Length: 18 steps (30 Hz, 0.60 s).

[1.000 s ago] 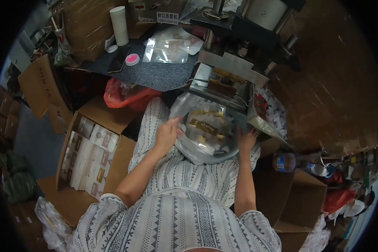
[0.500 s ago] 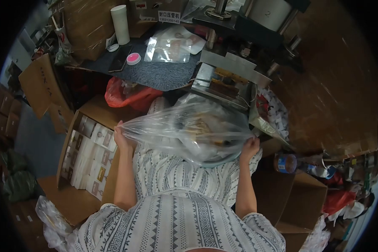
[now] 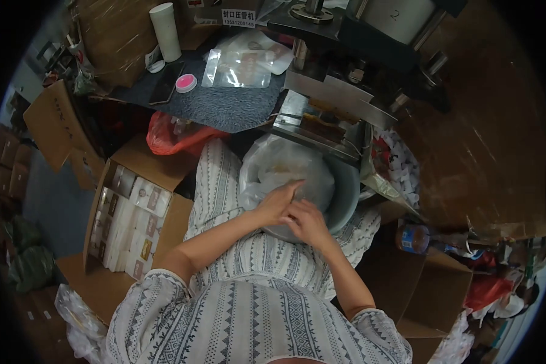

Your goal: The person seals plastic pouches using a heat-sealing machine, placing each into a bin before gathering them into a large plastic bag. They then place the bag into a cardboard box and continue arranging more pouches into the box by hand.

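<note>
A clear plastic bag lies bunched inside a grey-green basin that rests between my knees. Something yellowish shows faintly through the film. Over the near side of the bag, my left hand reaches in from the left with its fingers closed on the plastic. Close against it, my right hand has curled fingers that also pinch the film. The two hands touch, and they partly hide the bag's near edge.
A metal press machine stands just beyond the basin. On the left is a carton of packed white boxes. A red bag hangs below the table, which bears a phone and a pink-topped jar. An open carton sits right.
The bag was stretched wide between my two hands. Now it is gathered down in the basin, and both hands have come together in the middle over it.
</note>
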Available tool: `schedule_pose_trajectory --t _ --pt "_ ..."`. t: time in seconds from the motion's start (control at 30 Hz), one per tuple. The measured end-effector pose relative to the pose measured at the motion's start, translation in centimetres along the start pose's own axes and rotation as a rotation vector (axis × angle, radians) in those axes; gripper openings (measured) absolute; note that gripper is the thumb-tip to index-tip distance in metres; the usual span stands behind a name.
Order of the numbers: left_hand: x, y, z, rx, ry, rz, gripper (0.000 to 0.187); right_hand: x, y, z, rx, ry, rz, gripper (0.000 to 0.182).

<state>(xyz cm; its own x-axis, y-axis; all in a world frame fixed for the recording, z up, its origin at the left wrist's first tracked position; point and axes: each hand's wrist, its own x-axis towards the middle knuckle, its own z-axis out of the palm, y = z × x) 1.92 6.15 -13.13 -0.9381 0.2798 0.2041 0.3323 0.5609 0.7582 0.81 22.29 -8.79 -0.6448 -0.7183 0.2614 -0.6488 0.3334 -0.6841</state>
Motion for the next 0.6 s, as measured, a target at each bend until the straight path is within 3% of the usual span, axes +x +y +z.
schedule_pose_trajectory --t 0.1,0.17,0.23,0.33,0.4,0.43,0.5,0.57,0.6 --pt "-0.4 -1.0 2.5 -0.019 0.059 -0.070 0.080 0.2 2.3 -1.3 0.247 -0.101 -0.067 0.012" --pt "0.4 -0.4 2.5 -0.080 0.048 -0.178 0.077 0.9 4.0 -1.8 0.768 0.154 0.410 0.015" --pt "1.1 0.2 2.0 -0.137 0.039 -0.293 0.075 2.2 5.4 -1.0 0.615 0.157 0.374 0.013" --pt "1.9 -1.1 1.4 0.021 0.135 -0.136 0.061 3.0 6.8 -0.2 0.309 0.166 0.374 0.010" --pt "1.7 -3.9 0.9 0.396 -0.051 0.173 0.046 3.0 6.9 0.2 0.159 0.159 0.420 0.009" --pt "2.4 -4.0 0.4 0.393 -0.050 0.165 0.046 2.9 6.3 0.5 0.146 0.270 0.433 0.007" --pt "3.8 -4.2 -0.6 -1.048 -0.069 -0.927 0.032 2.9 4.8 1.5 0.130 0.375 0.446 0.005" --pt "4.1 -5.0 -0.6 -1.055 -0.082 -0.880 0.030 2.8 3.1 2.7 -0.153 0.472 0.074 0.003" --pt "4.2 -5.4 -0.7 -1.053 -0.100 -0.830 0.027 2.5 3.2 2.7 -0.151 0.469 0.077 0.003"
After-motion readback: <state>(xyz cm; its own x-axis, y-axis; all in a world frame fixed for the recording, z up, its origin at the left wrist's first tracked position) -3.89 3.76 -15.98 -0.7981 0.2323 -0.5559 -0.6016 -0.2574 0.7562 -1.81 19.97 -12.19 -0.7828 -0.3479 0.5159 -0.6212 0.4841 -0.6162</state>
